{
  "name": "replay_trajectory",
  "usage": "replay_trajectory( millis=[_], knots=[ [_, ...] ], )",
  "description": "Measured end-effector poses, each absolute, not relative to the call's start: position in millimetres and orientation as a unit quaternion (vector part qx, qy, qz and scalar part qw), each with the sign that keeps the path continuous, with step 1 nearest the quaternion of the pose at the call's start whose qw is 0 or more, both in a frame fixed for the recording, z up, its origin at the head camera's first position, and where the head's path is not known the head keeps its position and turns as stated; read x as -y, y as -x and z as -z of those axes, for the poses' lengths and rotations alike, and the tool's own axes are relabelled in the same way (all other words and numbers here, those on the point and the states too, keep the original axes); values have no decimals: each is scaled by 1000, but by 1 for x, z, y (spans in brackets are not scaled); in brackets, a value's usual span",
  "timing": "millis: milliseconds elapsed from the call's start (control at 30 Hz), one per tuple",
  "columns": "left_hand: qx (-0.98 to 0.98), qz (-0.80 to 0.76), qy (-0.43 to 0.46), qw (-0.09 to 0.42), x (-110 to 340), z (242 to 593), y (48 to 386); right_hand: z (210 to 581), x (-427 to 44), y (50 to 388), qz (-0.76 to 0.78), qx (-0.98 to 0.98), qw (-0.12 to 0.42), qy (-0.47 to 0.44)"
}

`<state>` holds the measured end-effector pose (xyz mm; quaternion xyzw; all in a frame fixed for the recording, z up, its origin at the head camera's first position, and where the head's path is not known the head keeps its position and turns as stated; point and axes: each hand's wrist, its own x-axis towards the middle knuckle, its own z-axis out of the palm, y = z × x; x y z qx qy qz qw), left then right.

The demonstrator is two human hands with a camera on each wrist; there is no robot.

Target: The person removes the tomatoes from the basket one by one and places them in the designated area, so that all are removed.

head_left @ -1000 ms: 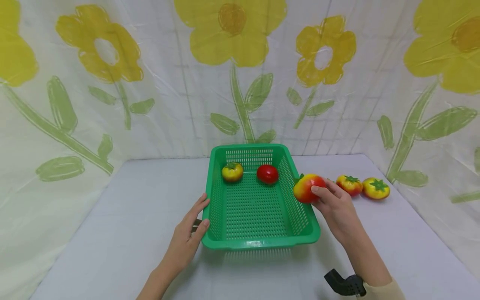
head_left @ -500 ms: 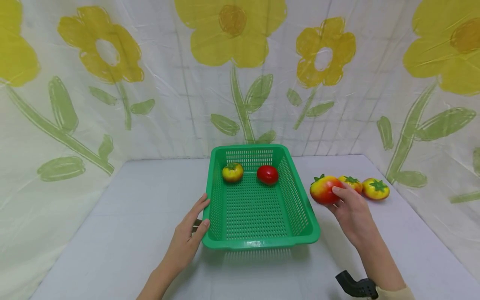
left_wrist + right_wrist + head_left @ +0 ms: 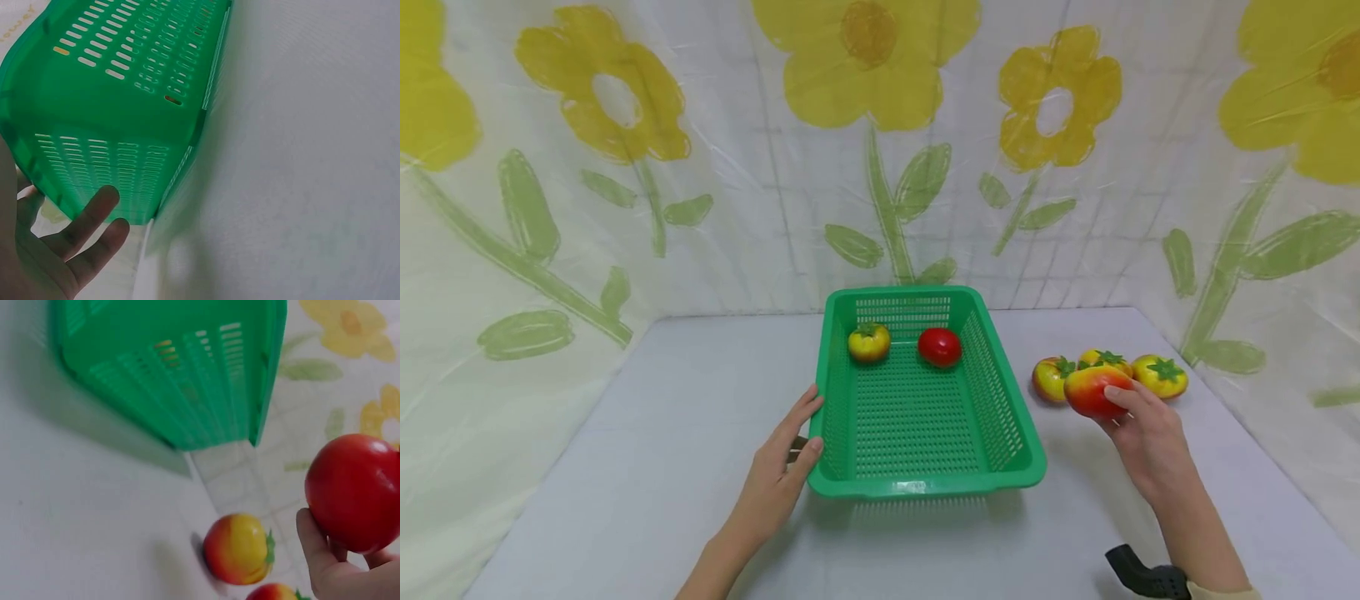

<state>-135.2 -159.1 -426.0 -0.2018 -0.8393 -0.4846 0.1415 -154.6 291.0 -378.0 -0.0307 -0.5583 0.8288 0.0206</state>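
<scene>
My right hand (image 3: 1152,437) holds a red-and-yellow tomato (image 3: 1096,393) above the right side of the table, pinched between thumb and fingers. In the right wrist view this tomato (image 3: 352,487) shows its smooth red side. Just behind it lie three more tomatoes with green leafy tops: one at left (image 3: 1048,381), one in the middle (image 3: 1105,359), partly covered, and one at right (image 3: 1161,377). With its fingers spread, my left hand (image 3: 772,479) touches the left rim of a green plastic basket (image 3: 925,485). Inside are a yellowish tomato (image 3: 869,343) and a red one (image 3: 939,347).
The basket stands mid-table on a pale tabletop (image 3: 700,417). Behind and along the sides hangs a white curtain (image 3: 730,267) printed with yellow flowers. A black strap (image 3: 1150,575) circles the right wrist.
My right hand has carried the tomato rightward, from over the basket's right rim to in front of the tomatoes on the table. The left hand has stayed at the rim.
</scene>
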Motion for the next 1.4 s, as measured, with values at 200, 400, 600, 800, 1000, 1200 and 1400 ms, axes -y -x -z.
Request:
replay_trajectory(
  millis=[200, 400, 600, 800, 1000, 1200, 1400],
  knots=[
    [840, 486, 200, 139, 158, 426, 136, 392, -309, 160, -806, 589, 1, 56],
    [837, 487, 203, 142, 159, 426, 135, 404, -316, 166, -760, 643, -2, 100],
    [839, 486, 200, 139, 160, 426, 134, 411, -316, 169, -688, 716, -10, 118],
    [839, 488, 197, 138, 160, 426, 135, 415, -318, 170, -656, 746, -10, 115],
    [840, 484, 200, 140, 160, 426, 135, 416, -321, 169, -659, 745, -7, 107],
    [840, 484, 202, 142, 159, 425, 135, 418, -321, 170, -617, 780, -8, 104],
    [838, 485, 205, 144, 159, 425, 136, 417, -323, 170, -562, 820, -29, 103]
  ],
)
